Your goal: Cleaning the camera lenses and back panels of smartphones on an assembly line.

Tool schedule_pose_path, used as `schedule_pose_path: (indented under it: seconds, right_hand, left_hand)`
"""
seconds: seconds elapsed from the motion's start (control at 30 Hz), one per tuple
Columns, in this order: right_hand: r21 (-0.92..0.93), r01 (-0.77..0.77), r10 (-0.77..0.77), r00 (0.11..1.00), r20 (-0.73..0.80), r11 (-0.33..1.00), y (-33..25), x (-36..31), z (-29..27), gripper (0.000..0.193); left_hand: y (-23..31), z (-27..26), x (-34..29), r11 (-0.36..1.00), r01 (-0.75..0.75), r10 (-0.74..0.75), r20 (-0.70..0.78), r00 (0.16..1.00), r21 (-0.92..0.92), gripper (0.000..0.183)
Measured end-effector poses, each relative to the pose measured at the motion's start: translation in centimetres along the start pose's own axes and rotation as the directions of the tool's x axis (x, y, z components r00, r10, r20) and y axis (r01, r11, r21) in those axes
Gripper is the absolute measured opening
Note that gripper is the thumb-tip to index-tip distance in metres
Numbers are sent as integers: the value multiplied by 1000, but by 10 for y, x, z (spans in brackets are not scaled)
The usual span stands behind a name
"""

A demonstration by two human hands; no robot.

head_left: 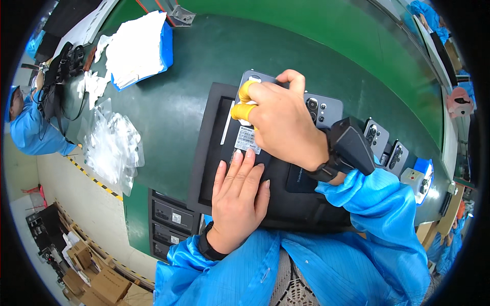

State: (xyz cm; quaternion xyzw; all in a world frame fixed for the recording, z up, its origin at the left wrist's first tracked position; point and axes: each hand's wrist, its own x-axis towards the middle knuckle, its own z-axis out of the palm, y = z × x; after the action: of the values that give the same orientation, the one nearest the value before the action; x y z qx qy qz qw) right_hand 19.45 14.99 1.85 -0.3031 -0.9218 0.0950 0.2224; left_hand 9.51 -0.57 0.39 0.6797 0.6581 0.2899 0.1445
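Observation:
A dark smartphone [246,75] lies back up in a black foam tray [203,148], with a white printed label [247,140] on its back. Over its upper part is my right hand [293,125], wearing yellow finger cots on two fingers. Those fingers are bent and press a white wipe [244,122] against the phone near its camera. My left hand [239,196] lies flat with fingers stretched, its fingertips on the phone just below the label. Right of it, another dark phone [333,109] shows its cameras, partly hidden by my right hand and wrist.
Two more phones [376,136] lie farther right, near a blue-and-white container [419,178]. A blue bin [167,43] piled with white wipes stands back left, with clear plastic bags [112,145] nearer. Black trays [173,217] of phones sit below the table's left edge. A co-worker's blue sleeve [38,127] appears far left.

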Motion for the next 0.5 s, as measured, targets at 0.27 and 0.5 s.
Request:
schedule_pose_path:
  seconds: [0.27, 0.5]
  right_hand:
    - [2, -173, 173, 981, -84, 985, 25, -18, -39, 29]
    - [101, -139, 150, 984, -101, 985, 12, -13, -23, 27]
  left_hand:
    - [0, 0, 0, 1000, 0, 0, 5, 1000, 11, 29]
    - [1, 0, 0, 1000, 1, -1, 1, 1000, -5, 28]
